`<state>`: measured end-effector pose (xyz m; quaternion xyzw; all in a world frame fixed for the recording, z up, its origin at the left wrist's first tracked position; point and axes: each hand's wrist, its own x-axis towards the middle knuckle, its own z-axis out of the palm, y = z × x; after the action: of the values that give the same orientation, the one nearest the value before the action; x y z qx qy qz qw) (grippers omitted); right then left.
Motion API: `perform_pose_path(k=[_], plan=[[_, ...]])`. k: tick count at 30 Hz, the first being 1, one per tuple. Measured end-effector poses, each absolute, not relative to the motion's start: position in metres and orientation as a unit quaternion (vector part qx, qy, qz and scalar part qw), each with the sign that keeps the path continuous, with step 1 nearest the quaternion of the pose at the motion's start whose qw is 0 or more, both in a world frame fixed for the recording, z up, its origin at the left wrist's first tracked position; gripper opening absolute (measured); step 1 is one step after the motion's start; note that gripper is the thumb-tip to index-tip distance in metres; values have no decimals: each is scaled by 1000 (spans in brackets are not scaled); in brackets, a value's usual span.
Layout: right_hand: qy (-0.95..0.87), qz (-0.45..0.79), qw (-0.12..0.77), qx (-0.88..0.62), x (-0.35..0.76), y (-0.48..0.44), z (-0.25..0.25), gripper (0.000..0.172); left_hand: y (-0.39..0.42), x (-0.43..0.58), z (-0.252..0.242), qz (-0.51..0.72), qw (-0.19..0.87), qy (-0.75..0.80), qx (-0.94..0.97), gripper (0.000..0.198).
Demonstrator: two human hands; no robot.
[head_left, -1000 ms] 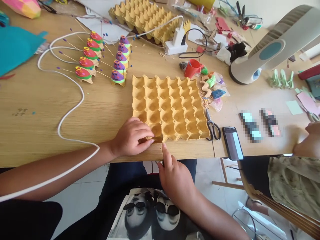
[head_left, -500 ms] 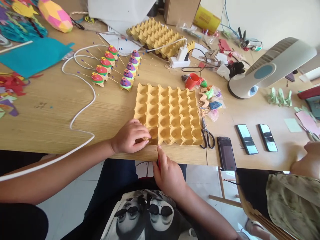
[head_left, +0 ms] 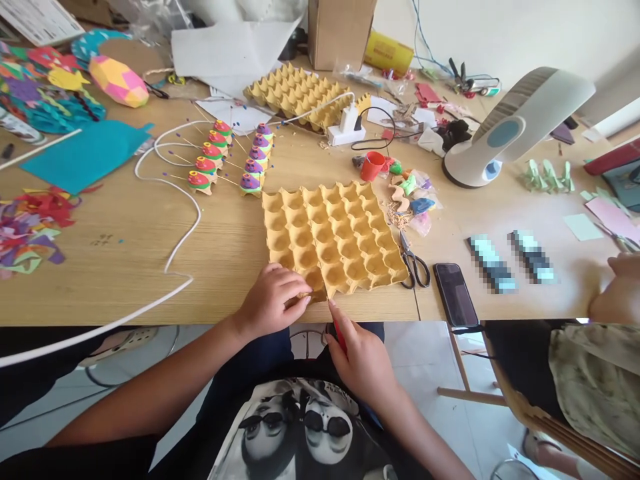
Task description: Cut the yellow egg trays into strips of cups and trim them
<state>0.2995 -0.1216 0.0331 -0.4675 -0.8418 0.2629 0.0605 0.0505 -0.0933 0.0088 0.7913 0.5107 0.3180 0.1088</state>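
Note:
A yellow pulp egg tray (head_left: 327,253) lies on the table in front of me, turned slightly, its near edge close to the table edge. My left hand (head_left: 273,300) grips its near left corner, with fingers closed over the rim and thumb beneath. My right hand (head_left: 363,353) is closed around a slim red-handled knife (head_left: 340,335), index finger stretched along it. The knife's tip is at the tray's near edge, just right of my left fingertips; its blade is too small to make out. Black-handled scissors (head_left: 415,261) lie against the tray's right corner.
Painted egg-carton strips (head_left: 257,160) with sticks stand behind left. A white cable (head_left: 183,240) crosses the table. At right are a phone (head_left: 455,293), a white fan (head_left: 505,133) and another person's hand (head_left: 617,290). A red cup (head_left: 373,165) and a second egg tray (head_left: 300,97) sit behind.
The egg tray has turned a little, its right side swinging away from me. Both hands have shifted slightly right with its near edge. The camera view has moved too.

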Motion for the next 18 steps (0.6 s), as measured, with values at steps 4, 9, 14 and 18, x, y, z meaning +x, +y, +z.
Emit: perform_pose_path(k=[4,9,14,18], plan=[[-837,224,66,-494,298,-131,28,64,-96,54,5,327,92,511,790,10],[-843,173,69,-504,294,-141,20,62,-95,54,2,335,86,503,792,7],[-844,151,83,-508,292,-146,16,53,-93,54,4,337,88,500,793,6],[-850,137,60,-504,290,-143,18,52,-92,54,5,340,91,502,790,8]])
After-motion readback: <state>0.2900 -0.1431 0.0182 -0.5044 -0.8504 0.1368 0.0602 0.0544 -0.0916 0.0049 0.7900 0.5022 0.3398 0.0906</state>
